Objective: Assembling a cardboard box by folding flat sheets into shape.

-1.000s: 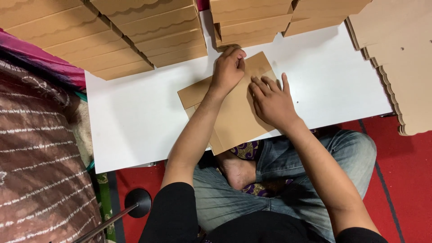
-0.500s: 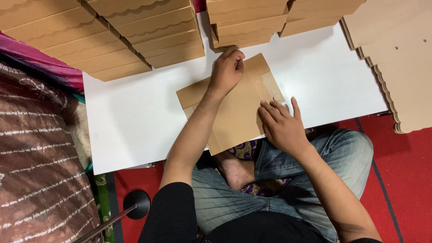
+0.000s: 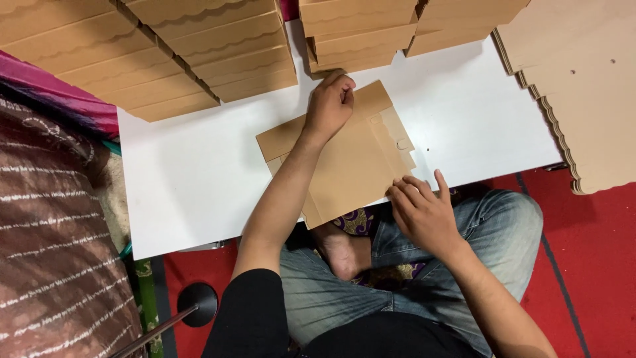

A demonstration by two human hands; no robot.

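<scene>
Fingers (image 3: 404, 192) on cardboard blank's (image 3: 344, 166) near edge

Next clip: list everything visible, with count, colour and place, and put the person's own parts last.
flat cardboard piece: one, brown, middle of the board, under both hands
white board: one, across the person's lap
folded cardboard stacks: several, brown, along the far edge
flat cardboard sheets: one pile, brown, far right
red floor: below and right
striped cloth: one, brown and white, left
black round base with rod: one, lower left
jeans: blue, crossed legs
left hand: pressing the piece's far edge
right hand: on its near edge
</scene>
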